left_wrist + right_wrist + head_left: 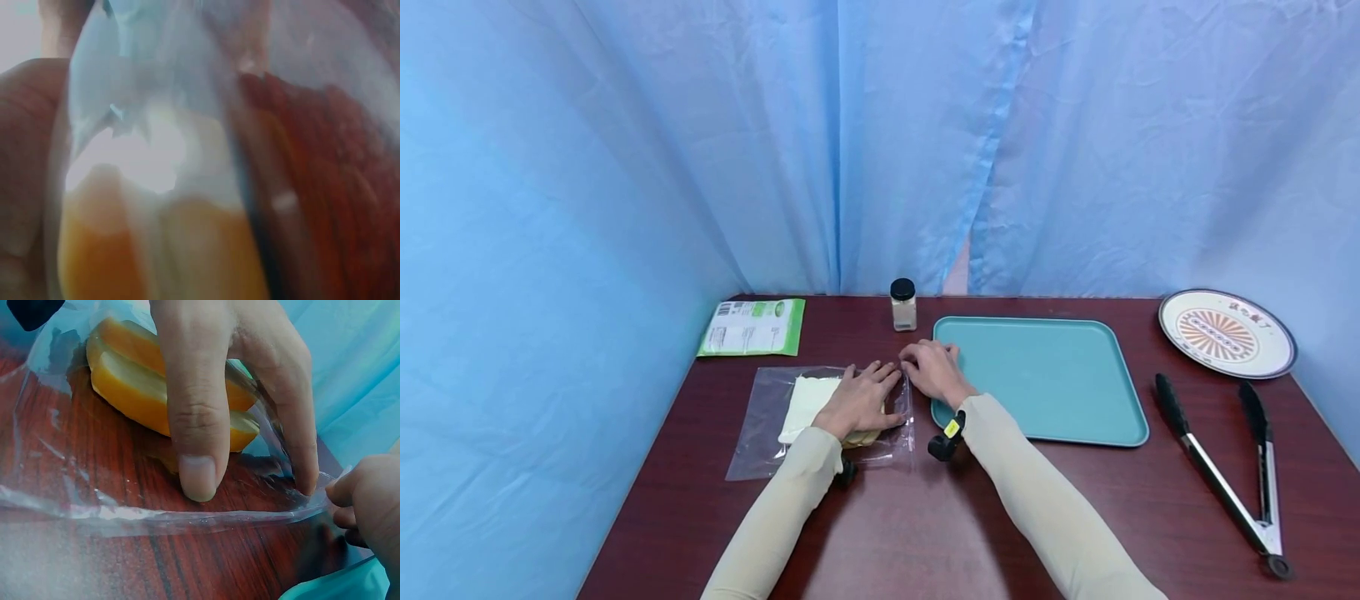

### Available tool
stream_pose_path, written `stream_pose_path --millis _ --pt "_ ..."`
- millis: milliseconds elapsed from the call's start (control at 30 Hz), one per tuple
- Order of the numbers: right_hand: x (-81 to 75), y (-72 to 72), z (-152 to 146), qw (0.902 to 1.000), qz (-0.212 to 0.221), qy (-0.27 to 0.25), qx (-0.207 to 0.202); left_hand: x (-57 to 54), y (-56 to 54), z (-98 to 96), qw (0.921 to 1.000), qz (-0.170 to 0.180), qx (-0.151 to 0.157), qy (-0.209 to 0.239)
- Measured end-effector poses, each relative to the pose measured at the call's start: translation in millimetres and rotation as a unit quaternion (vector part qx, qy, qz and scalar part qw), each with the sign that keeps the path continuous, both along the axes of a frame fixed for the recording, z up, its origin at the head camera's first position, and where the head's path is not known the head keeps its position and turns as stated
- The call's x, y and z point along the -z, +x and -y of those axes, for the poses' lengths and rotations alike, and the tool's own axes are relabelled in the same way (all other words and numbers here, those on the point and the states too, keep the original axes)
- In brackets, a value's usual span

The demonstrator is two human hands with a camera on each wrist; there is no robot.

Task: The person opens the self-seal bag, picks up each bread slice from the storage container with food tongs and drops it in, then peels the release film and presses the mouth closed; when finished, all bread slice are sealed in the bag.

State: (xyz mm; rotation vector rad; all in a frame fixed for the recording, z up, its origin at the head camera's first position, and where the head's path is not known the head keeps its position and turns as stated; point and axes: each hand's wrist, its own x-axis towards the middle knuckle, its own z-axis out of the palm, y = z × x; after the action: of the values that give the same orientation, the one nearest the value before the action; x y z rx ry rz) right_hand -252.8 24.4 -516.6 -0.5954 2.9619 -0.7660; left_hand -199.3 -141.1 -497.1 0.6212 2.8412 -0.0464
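Observation:
A clear plastic bag (748,442) lies flat on the dark red table, with slices of bread (808,404) inside, white on top with golden-brown crusts. My left hand (859,402) lies over the bag's right part, fingers spread, covering some of the bread. Seen from the right wrist, its thumb presses down near the bag's long open-looking edge (112,512). My right hand (929,372) pinches the far right corner of that edge between thumb and fingers, beside the teal tray. The left wrist view is blurred by the plastic close to the lens.
Right of the bag is the teal tray (1037,379). A black-capped jar (903,305) stands behind, and a green-and-white packet (751,327) lies at back left. Metal tongs (1217,479) with black tips and a patterned plate (1227,335) are at the right. Blue curtains (910,150) enclose the table.

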Motion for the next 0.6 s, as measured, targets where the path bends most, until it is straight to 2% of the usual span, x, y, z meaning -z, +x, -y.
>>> stream_pose_path --millis 600 --pt "2.7 -2.5 -1.3 0.9996 -0.026 -0.011 -0.005 0.2 0.2 -1.4 0.9999 0.01 -0.01 0.005"
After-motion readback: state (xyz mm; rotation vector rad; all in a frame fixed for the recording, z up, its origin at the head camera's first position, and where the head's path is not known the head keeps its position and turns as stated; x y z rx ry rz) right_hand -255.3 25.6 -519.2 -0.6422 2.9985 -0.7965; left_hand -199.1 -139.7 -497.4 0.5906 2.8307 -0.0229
